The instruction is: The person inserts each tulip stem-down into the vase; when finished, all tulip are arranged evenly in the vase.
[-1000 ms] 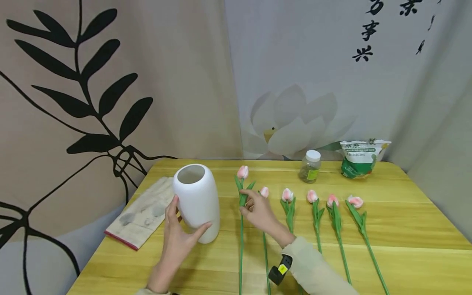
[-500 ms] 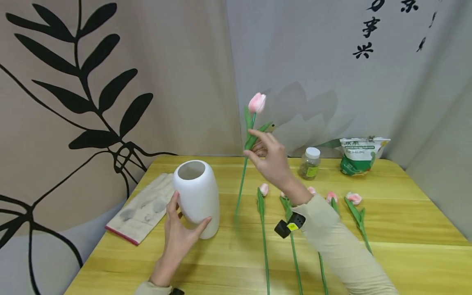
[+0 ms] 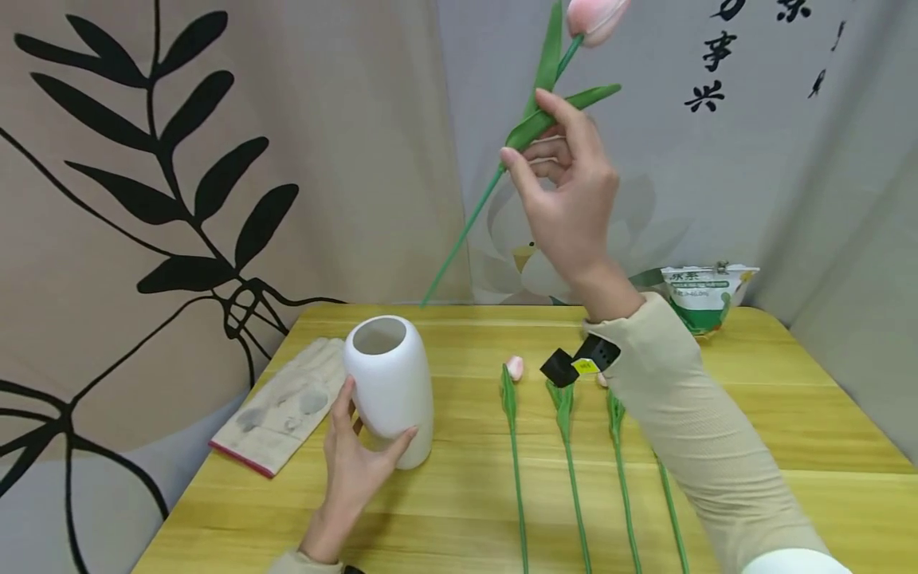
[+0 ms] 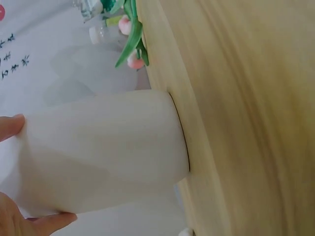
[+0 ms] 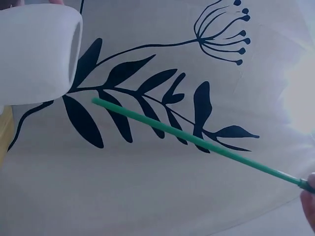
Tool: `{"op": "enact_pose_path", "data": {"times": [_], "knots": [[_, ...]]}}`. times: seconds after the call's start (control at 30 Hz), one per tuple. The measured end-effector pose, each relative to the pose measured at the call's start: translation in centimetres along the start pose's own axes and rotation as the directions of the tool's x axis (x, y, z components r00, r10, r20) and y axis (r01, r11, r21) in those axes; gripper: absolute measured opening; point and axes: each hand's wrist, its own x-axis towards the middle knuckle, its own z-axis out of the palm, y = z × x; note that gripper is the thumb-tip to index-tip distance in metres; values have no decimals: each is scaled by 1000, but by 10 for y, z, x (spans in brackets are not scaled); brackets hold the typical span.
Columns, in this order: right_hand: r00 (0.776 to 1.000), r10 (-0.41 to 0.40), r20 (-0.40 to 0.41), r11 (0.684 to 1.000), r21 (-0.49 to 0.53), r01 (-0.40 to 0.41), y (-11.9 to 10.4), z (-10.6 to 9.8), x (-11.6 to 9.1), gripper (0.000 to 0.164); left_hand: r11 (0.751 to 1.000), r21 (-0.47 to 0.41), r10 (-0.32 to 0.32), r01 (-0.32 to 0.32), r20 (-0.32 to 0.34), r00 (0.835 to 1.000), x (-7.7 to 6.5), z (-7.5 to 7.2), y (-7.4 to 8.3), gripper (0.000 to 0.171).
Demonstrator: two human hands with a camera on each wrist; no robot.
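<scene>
A white vase (image 3: 390, 383) stands upright on the wooden table, its round mouth facing up. My left hand (image 3: 358, 470) grips it low on its near side, thumb at the right and fingers at the left. In the left wrist view, fingertips press both sides of the vase (image 4: 103, 152). Up in the air, my right hand (image 3: 570, 175) pinches a pink tulip (image 3: 595, 17) just at its leaves. The tulip's green stem (image 3: 462, 239) slants down to the left, its lower end above and right of the vase mouth. The right wrist view shows this stem (image 5: 197, 140) pointing toward the vase (image 5: 39, 54).
Several tulips (image 3: 514, 446) lie in a row on the table (image 3: 459, 510), partly hidden by the right sleeve. A folded cloth (image 3: 283, 410) lies left of the vase. A green and white bag (image 3: 706, 299) stands at the back right. A patterned curtain hangs behind the table.
My right hand has lifted the tulip off the table, up and to the right, tilting its stem. The left hand stays on the vase, which has shifted very slightly right.
</scene>
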Motion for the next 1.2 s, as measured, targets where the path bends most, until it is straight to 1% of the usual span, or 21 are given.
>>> {"op": "enact_pose_path", "data": {"times": [0.1, 0.2, 0.23, 0.3, 0.43, 0.5, 0.57, 0.63, 0.7, 0.77, 0.87, 1.0, 1.07, 1.2], "knots": [[999, -19, -29, 998, 55, 20, -3, 4, 1, 44, 1000, -2, 15, -15, 13, 1000, -3, 0, 1, 109], [999, -45, -14, 994, 95, 46, -6, 13, -3, 44, 1000, 0, 21, -21, 18, 1000, -4, -1, 1, 109], [998, -59, 1, 994, 95, 58, -7, 16, -5, 43, 1000, 3, 21, -21, 18, 1000, -4, -1, 1, 109], [993, -112, 43, 991, 72, 109, -7, 23, -11, 42, 1000, 5, 17, -17, 20, 1000, -4, -1, 1, 109], [970, -197, 145, 980, 0, 199, -3, 35, -26, 39, 1000, 5, 12, -12, 23, 1000, -3, 0, 0, 107], [962, -189, 198, 980, -23, 197, 1, 40, -36, 38, 1000, 1, 8, -8, 27, 1000, -3, 1, 0, 107], [958, -143, 250, 988, -24, 154, 4, 44, -48, 38, 1000, -2, 4, -4, 30, 1000, -3, 1, 0, 107], [947, -95, 306, 994, -22, 107, 7, 48, -61, 38, 1000, 2, 4, -4, 34, 999, -3, 1, 0, 107], [928, -63, 366, 998, -1, 68, 9, 52, -73, 39, 1000, 13, -3, 2, 39, 999, -3, 0, -1, 107], [903, -49, 427, 999, 23, 43, 12, 56, -85, 40, 1000, 27, -3, 2, 42, 999, -3, -1, -1, 108], [852, -22, 523, 999, 39, 2, 14, 60, -100, 38, 999, 49, -8, 6, 51, 999, -3, -2, -2, 109], [785, 20, 619, 999, 13, -36, 17, 62, -114, 31, 998, 62, -21, 17, 65, 998, -3, -1, -2, 109], [765, 19, 644, 999, 12, -34, 19, 62, -119, 27, 998, 65, -31, 27, 74, 997, -3, -1, -1, 109], [736, 10, 677, 1000, 2, -15, 20, 62, -126, 21, 997, 69, -42, 36, 79, 996, -4, -2, -1, 109]]}}
